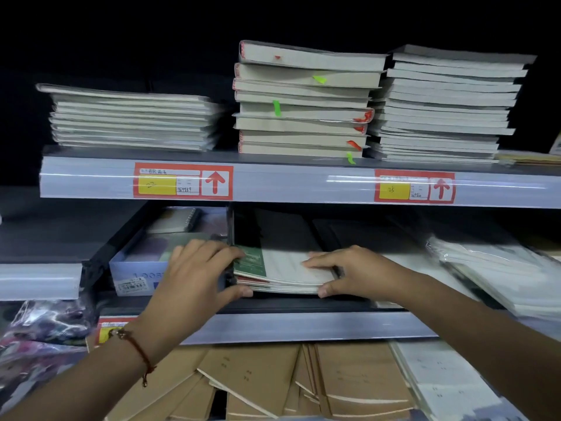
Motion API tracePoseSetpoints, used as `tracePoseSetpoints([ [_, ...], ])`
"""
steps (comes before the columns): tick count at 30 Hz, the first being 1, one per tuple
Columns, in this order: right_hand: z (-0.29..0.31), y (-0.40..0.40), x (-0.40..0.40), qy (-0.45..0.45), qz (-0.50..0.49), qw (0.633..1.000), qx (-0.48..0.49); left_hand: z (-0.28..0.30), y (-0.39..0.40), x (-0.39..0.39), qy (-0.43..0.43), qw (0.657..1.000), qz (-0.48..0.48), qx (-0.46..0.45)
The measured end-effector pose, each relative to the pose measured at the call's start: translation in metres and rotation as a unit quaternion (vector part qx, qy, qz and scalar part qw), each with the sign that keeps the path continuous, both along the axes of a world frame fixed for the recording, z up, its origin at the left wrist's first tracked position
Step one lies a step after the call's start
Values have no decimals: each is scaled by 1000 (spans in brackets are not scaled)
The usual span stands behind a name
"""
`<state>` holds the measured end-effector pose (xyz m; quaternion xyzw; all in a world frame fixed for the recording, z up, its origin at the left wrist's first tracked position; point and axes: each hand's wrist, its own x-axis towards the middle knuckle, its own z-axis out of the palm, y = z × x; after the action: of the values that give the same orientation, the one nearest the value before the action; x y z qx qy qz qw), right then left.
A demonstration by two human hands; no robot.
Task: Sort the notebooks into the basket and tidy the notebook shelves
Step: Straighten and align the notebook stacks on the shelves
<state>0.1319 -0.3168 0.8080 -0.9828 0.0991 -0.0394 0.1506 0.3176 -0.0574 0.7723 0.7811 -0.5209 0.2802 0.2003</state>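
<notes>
Paper notebooks [285,273], a floppy, slippery stack on the shelf [303,326], gripped at both ends by left hand [197,268] and right hand [346,273].

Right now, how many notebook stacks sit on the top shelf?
3: a low left stack, a tall middle stack and a right stack. More may hide behind.
</notes>
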Motion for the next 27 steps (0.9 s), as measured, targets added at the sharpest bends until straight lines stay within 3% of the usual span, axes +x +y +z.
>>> tracePoseSetpoints([
  [4,-2,-3,13,-4,-18,1000,-3,6,-15,7,-6,999,42,4],
  [9,2,-7,24,-3,-46,999,15,13,-29,6,87,993,78,28],
  [16,0,-8,18,18,-43,999,-15,10,-25,2,125,991,47,-3],
  [19,5,-8,19,19,-49,999,-4,11,-28,8,139,989,26,-48],
  [27,-1,-2,22,-7,-69,997,33,13,-29,10,155,986,13,-54],
])
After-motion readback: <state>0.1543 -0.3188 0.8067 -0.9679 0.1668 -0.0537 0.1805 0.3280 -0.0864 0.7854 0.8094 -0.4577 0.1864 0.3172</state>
